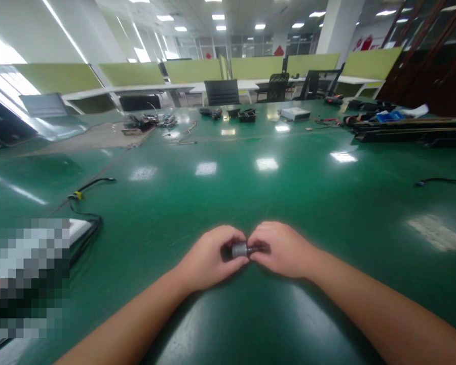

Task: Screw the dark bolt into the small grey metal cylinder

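Observation:
Low over the glossy green table (228, 197), near the middle of the view, is a small grey and black cylindrical object (239, 249) with a thin dark shaft pointing right. My left hand (216, 253) is closed around its thicker left end, thumb below and fingers above. The fingers of my right hand (277, 248) are curled round the dark shaft at its right end. Both hands nearly touch at the fingertips. The outer ends of the object are partly hidden by my fingers.
A black cable (95, 183) and a blurred-out pixelated item (26, 268) lie at the left. Another cable (444, 180) is at the right edge. Along the back are tools and wires (148, 121), a white box (294, 113) and stacked dark bars (403, 131).

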Demonstrator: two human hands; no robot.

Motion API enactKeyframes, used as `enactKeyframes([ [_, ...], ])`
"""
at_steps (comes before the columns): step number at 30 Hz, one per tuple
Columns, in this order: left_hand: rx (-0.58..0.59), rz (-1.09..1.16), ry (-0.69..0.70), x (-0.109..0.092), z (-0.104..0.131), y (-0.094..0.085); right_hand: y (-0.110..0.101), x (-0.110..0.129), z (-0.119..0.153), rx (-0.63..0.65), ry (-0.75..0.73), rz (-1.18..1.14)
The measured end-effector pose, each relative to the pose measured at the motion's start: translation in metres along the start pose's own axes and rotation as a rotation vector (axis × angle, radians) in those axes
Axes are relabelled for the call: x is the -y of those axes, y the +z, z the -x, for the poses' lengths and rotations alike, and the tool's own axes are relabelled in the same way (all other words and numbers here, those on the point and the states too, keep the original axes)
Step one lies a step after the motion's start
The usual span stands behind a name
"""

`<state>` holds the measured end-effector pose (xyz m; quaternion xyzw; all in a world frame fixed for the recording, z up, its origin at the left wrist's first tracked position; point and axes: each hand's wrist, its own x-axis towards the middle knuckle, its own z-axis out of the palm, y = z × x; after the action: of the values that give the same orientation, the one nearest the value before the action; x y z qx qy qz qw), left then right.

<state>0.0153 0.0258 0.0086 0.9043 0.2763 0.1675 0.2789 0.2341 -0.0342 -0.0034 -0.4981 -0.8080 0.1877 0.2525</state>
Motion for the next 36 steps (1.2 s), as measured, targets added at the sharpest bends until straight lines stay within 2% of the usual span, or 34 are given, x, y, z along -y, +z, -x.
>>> enactKeyframes([
  [14, -0.008, -0.047, 0.037, 0.0006, 0.0018, -0.0015, -0.0022, 0.0007, 0.0, 0.04, 0.013, -0.033],
  [36, 0.045, -0.054, -0.062, 0.0021, 0.003, -0.0036, -0.0031, -0.0012, 0.0032, 0.009, 0.035, -0.067],
])
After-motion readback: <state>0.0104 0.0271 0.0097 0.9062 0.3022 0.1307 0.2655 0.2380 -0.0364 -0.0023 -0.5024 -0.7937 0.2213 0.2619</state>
